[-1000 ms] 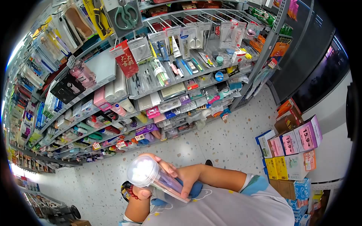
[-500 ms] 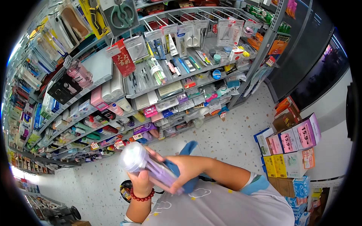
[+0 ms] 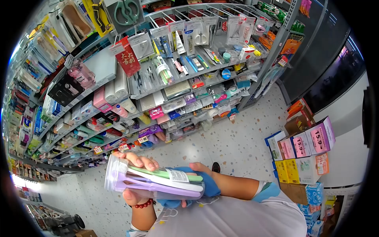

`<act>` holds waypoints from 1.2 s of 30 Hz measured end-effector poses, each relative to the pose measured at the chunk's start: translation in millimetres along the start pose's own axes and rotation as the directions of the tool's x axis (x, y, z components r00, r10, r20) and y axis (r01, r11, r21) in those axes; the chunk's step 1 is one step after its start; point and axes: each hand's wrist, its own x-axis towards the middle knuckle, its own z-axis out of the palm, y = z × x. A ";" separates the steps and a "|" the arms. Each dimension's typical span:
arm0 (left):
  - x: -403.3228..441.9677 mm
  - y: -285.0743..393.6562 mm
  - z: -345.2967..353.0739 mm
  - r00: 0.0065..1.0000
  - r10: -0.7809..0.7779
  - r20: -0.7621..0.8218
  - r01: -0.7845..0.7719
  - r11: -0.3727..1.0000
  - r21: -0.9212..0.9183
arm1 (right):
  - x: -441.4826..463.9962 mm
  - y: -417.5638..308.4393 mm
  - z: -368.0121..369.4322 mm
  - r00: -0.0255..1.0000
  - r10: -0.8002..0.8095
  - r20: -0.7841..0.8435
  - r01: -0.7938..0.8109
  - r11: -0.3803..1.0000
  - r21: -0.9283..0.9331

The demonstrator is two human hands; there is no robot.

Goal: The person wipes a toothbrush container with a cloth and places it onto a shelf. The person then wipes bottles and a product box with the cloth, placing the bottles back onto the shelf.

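Observation:
A clear plastic jar [image 3: 115, 173] with a ridged clear lid lies nearly sideways in front of my body. Inside it are long green, white and purple plastic pieces [image 3: 166, 187], and a white printed label [image 3: 178, 175] sticks to its side. My left hand [image 3: 139, 161], with a red bead bracelet at the wrist, is closed around the lid end. At the other end, my right hand [image 3: 200, 168] presses a blue cloth [image 3: 212, 187] around the jar's base. Much of the right hand is hidden by the cloth and jar.
Shelves ahead hold packaged stationery, with scissors [image 3: 125, 12] and a red packet [image 3: 128, 58] hanging above. Bottles and boxes fill the left shelves. Stacked boxes with pink price signs [image 3: 319, 139] stand at right on the speckled floor [image 3: 244, 150].
The jar has turned from tilted, lid toward me, to nearly sideways, its contents and label now showing. My right hand and the cloth have shifted to its base end.

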 end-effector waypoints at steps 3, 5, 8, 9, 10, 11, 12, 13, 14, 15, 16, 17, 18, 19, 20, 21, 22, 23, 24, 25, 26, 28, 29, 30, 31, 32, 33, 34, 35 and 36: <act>-2.8 0.6 1.0 0.999 0.032 -0.041 -0.029 0.997 0.078 | -2.8 -2.6 6.3 0.982 -0.106 -0.155 0.083 0.986 -0.145; -2.9 2.9 2.6 0.998 0.033 -0.062 -0.027 0.994 0.107 | -4.1 -4.6 4.5 0.972 -0.103 -0.210 0.064 0.981 -0.182; -1.8 3.7 3.3 0.996 0.052 -0.078 -0.040 0.988 0.152 | -10.5 -9.1 -10.7 0.929 -0.331 -0.166 0.130 0.712 -0.690; -2.1 5.8 3.4 0.995 0.051 -0.081 -0.038 0.987 0.153 | -11.1 -10.8 1.2 0.929 -0.329 -0.168 0.129 0.715 -0.687; -2.5 8.3 4.1 0.996 0.049 -0.079 -0.037 0.989 0.145 | -11.0 -13.1 11.5 0.928 -0.359 -0.097 0.104 0.502 -0.858; -3.1 10.3 4.2 0.996 0.044 -0.078 -0.033 0.990 0.136 | -11.1 -16.3 25.3 0.930 -0.368 -0.022 0.077 0.253 -0.964; -2.6 10.4 2.1 0.996 0.066 -0.063 -0.057 0.989 0.134 | -11.2 -23.7 48.4 0.950 -0.301 -0.089 -0.070 0.071 -0.995; -2.8 9.4 -0.9 0.996 0.065 -0.064 -0.056 0.989 0.134 | -9.7 -23.4 59.1 0.949 -0.301 -0.090 -0.071 0.073 -0.995; -3.5 7.7 -4.4 0.993 0.076 -0.090 -0.062 0.987 0.148 | -8.3 -22.4 66.7 0.934 -0.322 -0.154 -0.185 -0.067 -0.980; -4.2 5.2 -7.0 0.989 0.087 -0.115 -0.068 0.984 0.162 | -7.3 -21.5 69.6 0.911 -0.352 -0.213 -0.296 -0.202 -0.934; -3.9 1.4 -9.1 0.993 0.095 -0.066 -0.080 0.976 0.201 | -6.9 -16.3 65.2 0.881 -0.435 -0.184 -0.318 -0.259 -0.912; -4.4 -1.9 -8.5 0.993 0.095 -0.066 -0.080 0.977 0.200 | -5.7 -12.6 58.6 0.881 -0.436 -0.184 -0.319 -0.260 -0.911; -5.2 -5.5 -6.6 0.978 0.110 -0.177 -0.064 0.967 0.249 | -3.8 -9.8 50.6 0.869 -0.487 -0.087 -0.289 -0.356 -0.889; -5.3 -7.5 -5.8 0.950 0.129 -0.285 -0.041 0.954 0.296 | -1.3 -6.6 43.1 0.851 -0.524 0.014 -0.263 -0.450 -0.854; -3.3 -8.8 -5.9 0.940 0.105 -0.324 -0.001 0.952 0.305 | 1.8 -2.1 35.5 0.852 -0.524 0.013 -0.263 -0.448 -0.854; -0.6 -7.2 -3.0 0.915 0.060 -0.399 0.052 0.963 0.263 | 4.9 2.5 28.1 0.817 -0.567 0.103 -0.227 -0.481 -0.847; 2.0 -5.2 1.6 0.891 0.028 -0.453 0.096 0.964 0.249 | 6.4 4.6 25.9 0.774 -0.604 0.191 -0.194 -0.514 -0.835; 3.4 -3.9 4.7 0.862 -0.002 -0.507 0.139 0.962 0.234 | 6.0 5.1 29.2 0.775 -0.603 0.189 -0.195 -0.512 -0.836; 3.4 -2.9 3.9 0.860 -0.001 -0.510 0.141 0.962 0.234 | 6.8 4.1 38.2 0.794 -0.604 0.073 -0.238 -0.419 -0.876; 3.7 -1.4 1.8 0.882 -0.035 -0.470 0.134 0.975 0.179 | 7.6 1.8 46.9 0.805 -0.592 -0.042 -0.285 -0.323 -0.903; 4.1 -0.2 -0.3 0.902 -0.066 -0.427 0.130 0.984 0.122 | 7.5 -4.9 55.9 0.804 -0.592 -0.044 -0.284 -0.320 -0.904; 6.0 1.1 -6.4 0.963 -0.167 -0.211 0.154 0.985 -0.074 | 6.6 -19.1 69.9 0.868 -0.375 -0.326 -0.325 0.066 -0.943; 6.1 0.4 -8.7 0.977 -0.211 0.028 0.211 0.943 -0.257 | 4.8 -17.0 60.1 0.868 -0.373 -0.329 -0.328 0.068 -0.942; 4.9 -3.7 -10.9 0.968 -0.203 0.148 0.245 0.895 -0.374 | 2.1 -13.8 41.5 0.908 -0.314 -0.279 -0.192 0.281 -0.940; 2.0 -8.6 -5.1 0.965 -0.154 0.210 0.230 0.884 -0.406 | 1.4 -11.2 31.0 0.939 -0.268 -0.214 -0.059 0.487 -0.871; 3.2 -11.1 -3.2 0.967 -0.109 0.229 0.192 0.905 -0.379 | 3.6 -9.5 29.5 0.954 -0.226 -0.197 -0.016 0.617 -0.787; 5.2 -13.0 -2.1 0.966 -0.064 0.250 0.152 0.924 -0.352 | 4.9 -8.7 29.4 0.954 -0.223 -0.200 -0.020 0.619 -0.785; 5.3 -11.1 1.5 0.984 -0.085 0.157 0.131 0.941 -0.312 | 6.0 -8.2 29.4 0.940 -0.263 -0.217 -0.004 0.627 -0.779; 5.2 -6.9 5.8 0.993 -0.102 0.061 0.115 0.956 -0.269 | 6.4 -7.7 29.8 0.924 -0.303 -0.234 0.012 0.634 -0.773; 5.1 -3.7 8.1 0.994 -0.097 -0.041 0.092 0.990 -0.109 | 6.6 -9.2 34.9 0.890 -0.369 -0.269 -0.025 0.550 -0.835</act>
